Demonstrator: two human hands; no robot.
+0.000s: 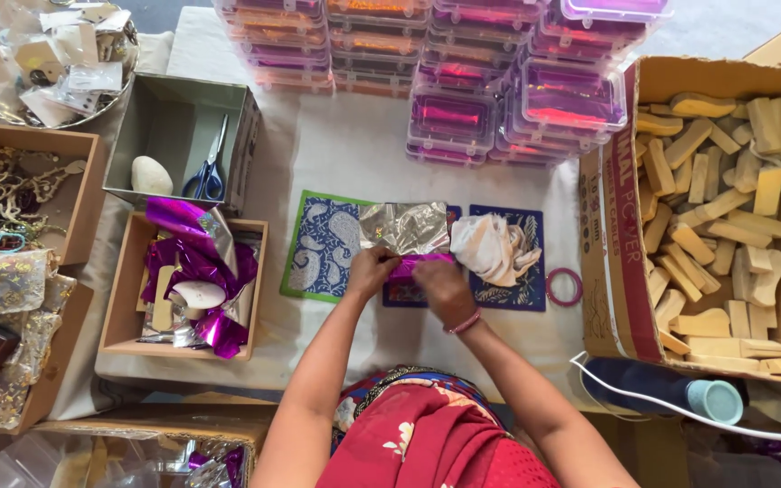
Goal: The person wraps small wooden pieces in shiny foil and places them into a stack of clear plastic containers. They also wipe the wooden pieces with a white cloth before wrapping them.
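My left hand [371,269] and my right hand [438,282] meet over a sheet of shiny foil [406,226], silver on top with a magenta edge [419,260] under my fingers. Both hands press and pinch the foil around a small flat piece that is mostly hidden. The foil lies across blue patterned mats [325,246] on the white cloth. A crumpled pale cloth [490,248] rests on the right mat [522,280], just beside my right hand.
A cardboard box of wooden blocks [725,226] stands at the right. Stacked clear plastic boxes [463,81] line the back. At the left are a box with magenta foil sheets [196,280], a grey box with scissors [210,167], and a pink ring [565,286].
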